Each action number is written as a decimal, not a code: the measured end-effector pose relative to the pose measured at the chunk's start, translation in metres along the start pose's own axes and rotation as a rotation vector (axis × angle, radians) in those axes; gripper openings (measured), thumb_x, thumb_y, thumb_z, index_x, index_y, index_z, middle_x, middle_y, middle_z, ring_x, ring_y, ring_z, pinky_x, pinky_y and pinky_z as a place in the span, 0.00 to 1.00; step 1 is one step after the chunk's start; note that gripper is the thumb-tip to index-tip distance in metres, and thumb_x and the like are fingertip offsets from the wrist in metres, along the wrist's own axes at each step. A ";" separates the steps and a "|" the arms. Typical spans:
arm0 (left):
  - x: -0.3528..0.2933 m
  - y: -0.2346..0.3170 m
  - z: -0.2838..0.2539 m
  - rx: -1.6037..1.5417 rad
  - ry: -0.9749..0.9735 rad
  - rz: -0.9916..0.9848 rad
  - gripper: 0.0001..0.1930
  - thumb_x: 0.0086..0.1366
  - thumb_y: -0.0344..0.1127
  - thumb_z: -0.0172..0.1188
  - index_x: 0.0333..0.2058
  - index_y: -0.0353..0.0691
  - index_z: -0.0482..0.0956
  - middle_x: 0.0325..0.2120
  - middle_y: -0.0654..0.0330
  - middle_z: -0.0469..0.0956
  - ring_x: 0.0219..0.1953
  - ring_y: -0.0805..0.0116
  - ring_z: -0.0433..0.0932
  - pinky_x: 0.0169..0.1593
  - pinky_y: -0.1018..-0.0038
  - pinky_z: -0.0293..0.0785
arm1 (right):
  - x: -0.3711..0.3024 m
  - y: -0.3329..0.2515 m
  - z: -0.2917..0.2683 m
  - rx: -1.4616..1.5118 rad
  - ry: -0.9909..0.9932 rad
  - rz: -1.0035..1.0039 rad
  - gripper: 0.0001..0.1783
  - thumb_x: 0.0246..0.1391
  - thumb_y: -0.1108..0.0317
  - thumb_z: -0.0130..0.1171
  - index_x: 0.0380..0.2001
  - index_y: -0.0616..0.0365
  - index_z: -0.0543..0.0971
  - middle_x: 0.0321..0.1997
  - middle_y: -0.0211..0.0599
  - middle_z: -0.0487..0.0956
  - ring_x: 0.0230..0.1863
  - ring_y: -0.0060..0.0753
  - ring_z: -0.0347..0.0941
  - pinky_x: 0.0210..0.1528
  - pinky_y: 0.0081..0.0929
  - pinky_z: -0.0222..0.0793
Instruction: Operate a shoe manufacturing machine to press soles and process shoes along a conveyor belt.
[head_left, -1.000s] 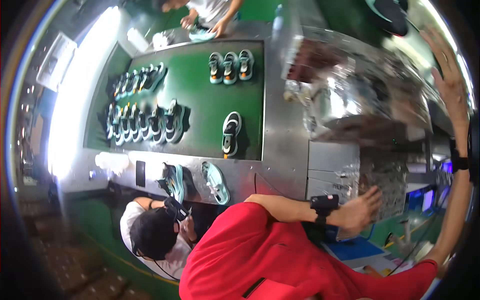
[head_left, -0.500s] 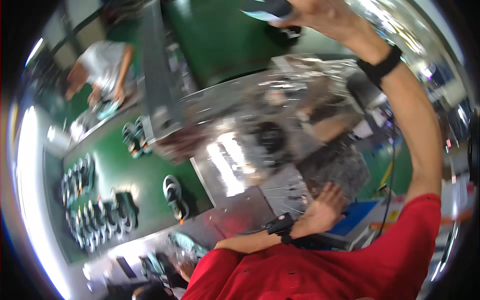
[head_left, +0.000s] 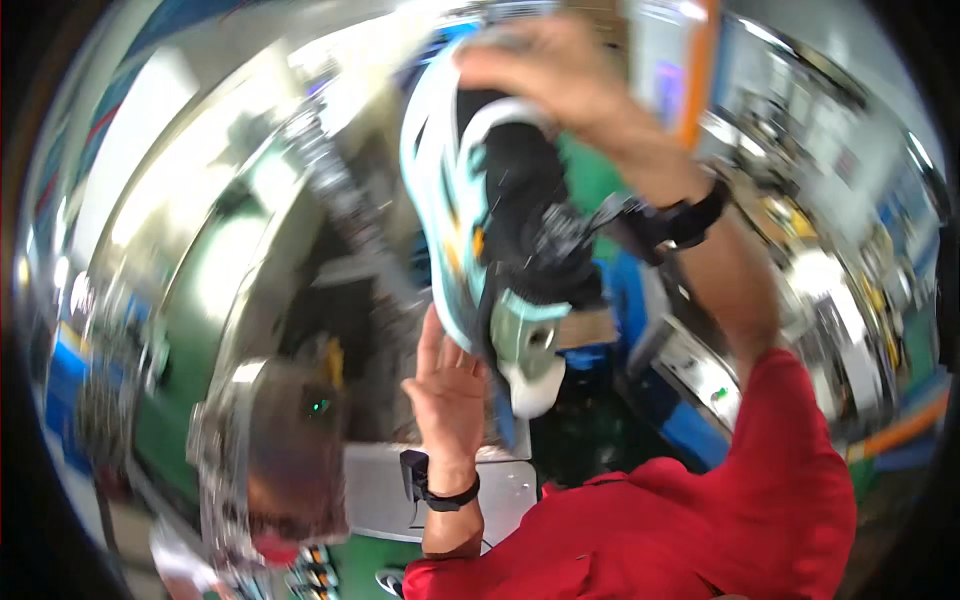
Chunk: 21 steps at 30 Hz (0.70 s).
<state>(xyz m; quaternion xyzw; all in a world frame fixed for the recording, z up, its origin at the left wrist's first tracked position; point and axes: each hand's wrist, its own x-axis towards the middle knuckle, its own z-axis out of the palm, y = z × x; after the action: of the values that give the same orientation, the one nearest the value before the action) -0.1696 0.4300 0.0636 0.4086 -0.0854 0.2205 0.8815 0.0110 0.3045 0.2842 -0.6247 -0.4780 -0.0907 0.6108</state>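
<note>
I see my right hand [head_left: 560, 75] raised high, its fingers [head_left: 500, 62] curled shut around the upper end of a teal and white shoe [head_left: 480, 220] that hangs down from them. My left hand [head_left: 447, 385] is open, fingers spread, palm just below the shoe's lower end and touching it. The view is blurred.

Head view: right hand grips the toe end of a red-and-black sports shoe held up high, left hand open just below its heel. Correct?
Not quite. The head view shows a light-blue-and-white sports shoe with a black inside, not a red-and-black one; the red is the person's sleeve. The rest stands: the right hand grips its upper end and the left hand is open just below its lower end.
</note>
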 end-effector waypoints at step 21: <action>-0.144 -0.423 0.375 0.450 -0.689 -0.633 0.35 0.64 0.37 0.61 0.65 0.32 0.57 0.48 0.54 0.76 0.47 0.69 0.74 0.51 0.74 0.72 | -0.616 -0.002 -0.327 -0.002 1.278 0.578 0.43 0.37 0.65 0.75 0.59 0.60 0.69 0.47 0.33 0.77 0.46 0.24 0.72 0.52 0.24 0.69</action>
<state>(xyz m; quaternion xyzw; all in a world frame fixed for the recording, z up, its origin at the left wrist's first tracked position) -0.0928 -0.1411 -0.0282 0.6427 -0.1932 -0.1915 0.7162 -0.1609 -0.2735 -0.0669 -0.5515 0.1600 -0.2748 0.7712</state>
